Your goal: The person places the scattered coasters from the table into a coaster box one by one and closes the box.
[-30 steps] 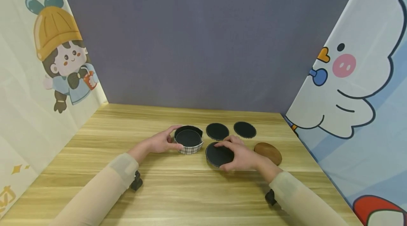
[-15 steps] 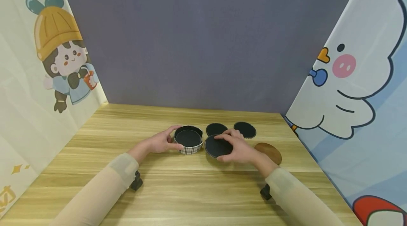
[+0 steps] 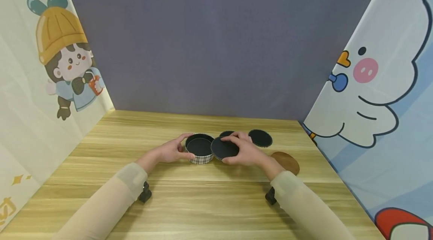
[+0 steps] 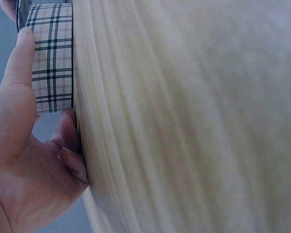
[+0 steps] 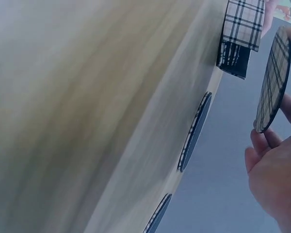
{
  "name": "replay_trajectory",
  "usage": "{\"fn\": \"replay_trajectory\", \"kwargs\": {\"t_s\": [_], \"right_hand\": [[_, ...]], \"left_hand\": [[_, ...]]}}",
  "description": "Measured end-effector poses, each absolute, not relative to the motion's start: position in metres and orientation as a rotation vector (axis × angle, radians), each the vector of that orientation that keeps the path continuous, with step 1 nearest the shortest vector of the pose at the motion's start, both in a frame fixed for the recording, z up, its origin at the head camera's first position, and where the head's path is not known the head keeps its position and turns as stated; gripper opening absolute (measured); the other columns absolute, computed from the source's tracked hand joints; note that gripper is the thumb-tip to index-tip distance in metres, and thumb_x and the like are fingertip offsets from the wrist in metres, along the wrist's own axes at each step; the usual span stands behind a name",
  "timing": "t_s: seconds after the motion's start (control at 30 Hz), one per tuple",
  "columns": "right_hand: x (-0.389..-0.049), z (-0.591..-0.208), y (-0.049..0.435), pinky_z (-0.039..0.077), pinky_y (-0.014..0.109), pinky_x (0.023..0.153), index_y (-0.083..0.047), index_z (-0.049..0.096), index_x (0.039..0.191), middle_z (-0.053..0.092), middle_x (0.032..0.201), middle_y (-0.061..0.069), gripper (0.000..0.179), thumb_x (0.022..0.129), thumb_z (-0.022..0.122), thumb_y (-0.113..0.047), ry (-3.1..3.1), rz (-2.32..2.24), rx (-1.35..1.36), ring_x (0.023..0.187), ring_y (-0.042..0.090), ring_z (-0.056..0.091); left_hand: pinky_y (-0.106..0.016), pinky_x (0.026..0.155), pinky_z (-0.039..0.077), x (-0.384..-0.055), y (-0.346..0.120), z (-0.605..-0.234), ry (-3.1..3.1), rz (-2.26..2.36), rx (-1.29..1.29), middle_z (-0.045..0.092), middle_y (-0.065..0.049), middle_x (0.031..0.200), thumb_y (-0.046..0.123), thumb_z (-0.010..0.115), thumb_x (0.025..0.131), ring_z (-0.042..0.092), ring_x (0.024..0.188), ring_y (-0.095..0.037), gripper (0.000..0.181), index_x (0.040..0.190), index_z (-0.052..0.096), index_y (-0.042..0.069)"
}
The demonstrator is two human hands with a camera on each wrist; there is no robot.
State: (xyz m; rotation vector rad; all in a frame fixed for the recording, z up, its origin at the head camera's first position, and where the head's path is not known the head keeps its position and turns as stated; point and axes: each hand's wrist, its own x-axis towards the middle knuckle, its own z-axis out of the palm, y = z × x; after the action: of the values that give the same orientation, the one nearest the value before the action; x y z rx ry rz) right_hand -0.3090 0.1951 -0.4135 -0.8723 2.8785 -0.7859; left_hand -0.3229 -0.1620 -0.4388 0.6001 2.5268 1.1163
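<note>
A round coaster holder with a plaid outer wall and black inside stands on the table; its wall has a gap on the right side. My left hand grips the holder from the left, thumb along the plaid wall. In my right hand is a round coaster, black on top and plaid underneath, pinched by its edge. It is raised off the table, tilted, and overlaps the holder's right rim in the head view. A black disc fills the holder's floor.
Two more coasters lie flat behind: one partly hidden by the held coaster, another farther right. A brown rounded wooden-looking object lies right of my right wrist. A grey backdrop rises behind the wooden table.
My right hand has lifted the coaster off the table and carried it left and away from me, up to the holder's right rim. The left hand and holder have stayed put.
</note>
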Motion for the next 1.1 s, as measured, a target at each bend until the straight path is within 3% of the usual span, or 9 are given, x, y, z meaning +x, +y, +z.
{"fn": "replay_trajectory", "kwargs": {"t_s": [0.17, 0.37, 1.1], "right_hand": [[-0.317, -0.413, 0.183, 0.034, 0.066, 0.117, -0.040, 0.060, 0.156, 0.045, 0.159, 0.010, 0.076, 0.087, 0.086, -0.058, 2.889, -0.766, -0.841, 0.149, 0.039, 0.036], [-0.327, -0.414, 0.167, 0.033, 0.062, 0.118, -0.038, 0.061, 0.156, 0.047, 0.156, 0.011, 0.078, 0.086, 0.086, -0.058, 2.909, -0.749, -0.862, 0.144, 0.035, 0.042], [-0.341, -0.422, 0.121, 0.036, 0.058, 0.115, -0.035, 0.059, 0.158, 0.045, 0.161, 0.012, 0.077, 0.089, 0.083, -0.061, 2.855, -0.728, -0.887, 0.144, 0.035, 0.040]], "left_hand": [[-0.035, 0.072, 0.046, -0.323, -0.162, -0.438, 2.524, 1.117, 0.602, 0.060, -0.003, 0.082, 0.047, 0.083, 0.099, 0.052, 0.075, -0.018, 0.104, 0.177, 0.019, 0.021], [-0.035, 0.072, 0.045, -0.323, -0.163, -0.438, 2.517, 1.117, 0.596, 0.059, -0.003, 0.082, 0.048, 0.082, 0.099, 0.052, 0.075, -0.018, 0.103, 0.177, 0.019, 0.022], [-0.036, 0.071, 0.044, -0.326, -0.164, -0.440, 2.500, 1.104, 0.580, 0.060, -0.004, 0.083, 0.053, 0.080, 0.100, 0.053, 0.073, -0.019, 0.101, 0.176, 0.020, 0.026]]}}
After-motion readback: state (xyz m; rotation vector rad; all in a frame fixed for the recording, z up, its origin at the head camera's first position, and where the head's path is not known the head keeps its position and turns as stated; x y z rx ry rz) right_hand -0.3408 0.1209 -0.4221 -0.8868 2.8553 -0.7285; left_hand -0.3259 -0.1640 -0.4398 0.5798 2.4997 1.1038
